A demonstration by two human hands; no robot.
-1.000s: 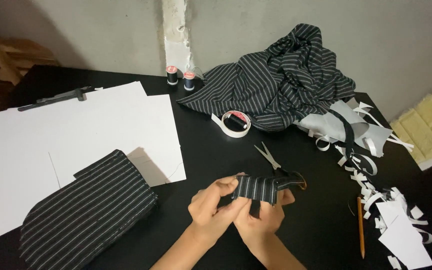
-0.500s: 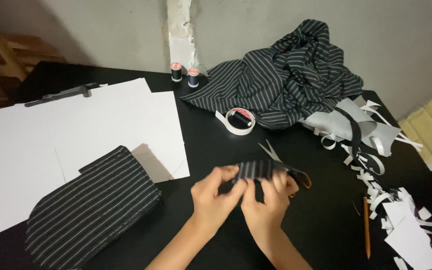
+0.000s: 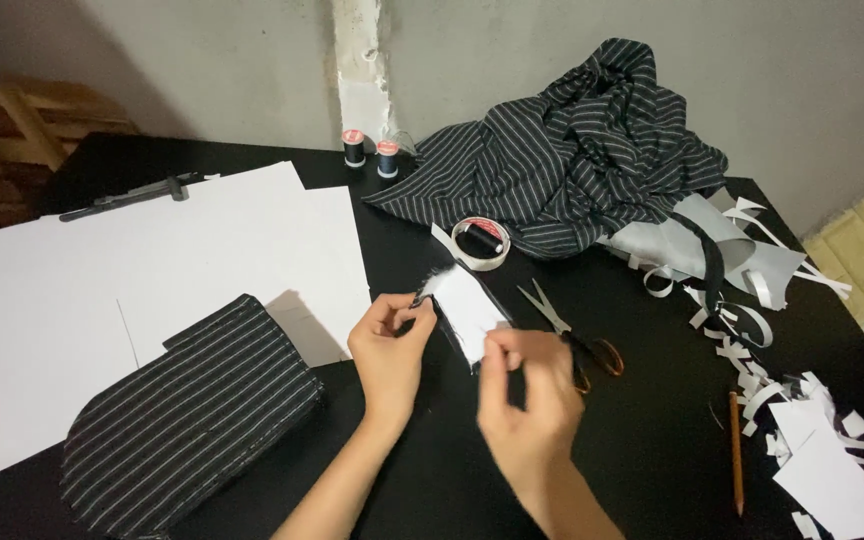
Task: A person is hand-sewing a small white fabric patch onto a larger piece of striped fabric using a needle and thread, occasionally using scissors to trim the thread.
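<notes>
Black bench (image 3: 652,470) fills the view, its near corners cut off. White paper sheets (image 3: 152,260) lie left of the small fabric piece (image 3: 464,312), partly hidden under a striped pouch (image 3: 192,420). Heaped striped cloth (image 3: 572,160) sits beyond the piece. Scissors (image 3: 562,325) lie just right of it, handles half hidden. Left hand (image 3: 390,350) and right hand (image 3: 527,400) pinch the piece, white face up, dark edges showing.

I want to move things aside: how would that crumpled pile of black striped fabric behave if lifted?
The crumpled black pinstriped fabric pile probably goes floppy and sags, since it lies in soft folds. It looks light for its bulk. It drapes over grey paper pieces, so lifting it might drag those along.
</notes>
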